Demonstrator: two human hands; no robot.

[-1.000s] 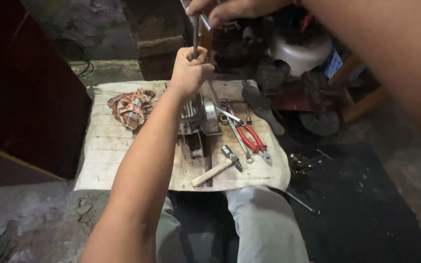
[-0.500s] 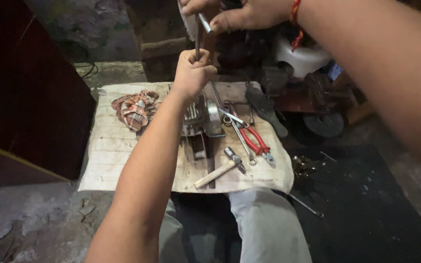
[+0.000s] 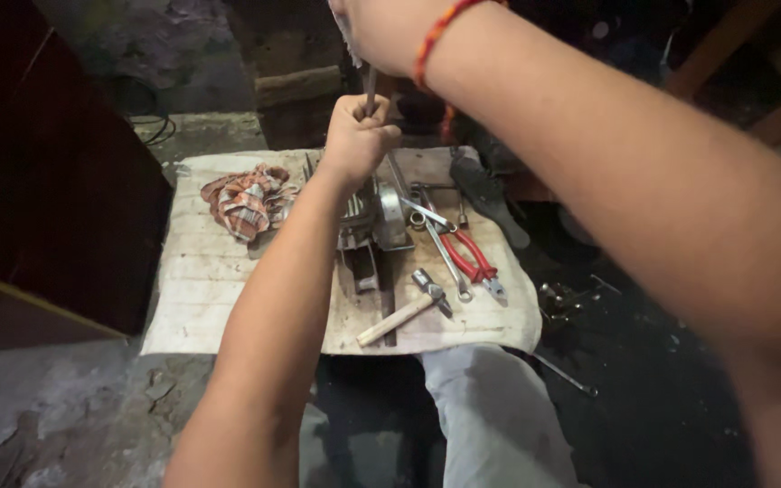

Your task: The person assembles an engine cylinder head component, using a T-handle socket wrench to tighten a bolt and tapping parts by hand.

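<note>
My left hand (image 3: 357, 136) is clenched around a thin upright metal rod (image 3: 370, 90) that stands over a grey metal engine part (image 3: 371, 217) on a pale board (image 3: 210, 280). My right hand (image 3: 381, 32) is raised at the top edge, its fingers closed on something at the rod's upper end; what it holds is cut off by the frame. A red and orange thread band (image 3: 436, 41) circles my right wrist.
On the board lie a checked rag (image 3: 244, 201), red-handled pliers (image 3: 468, 258), a spanner (image 3: 443, 258) and a small wooden-handled hammer (image 3: 406, 312). A dark cabinet (image 3: 38, 181) stands at the left. My knee in light trousers (image 3: 490, 416) is below the board. Dark floor with small metal bits lies at the right.
My right arm has swung in closer and now fills the right side of the view. My left hand keeps its grip on the rod over the engine part.
</note>
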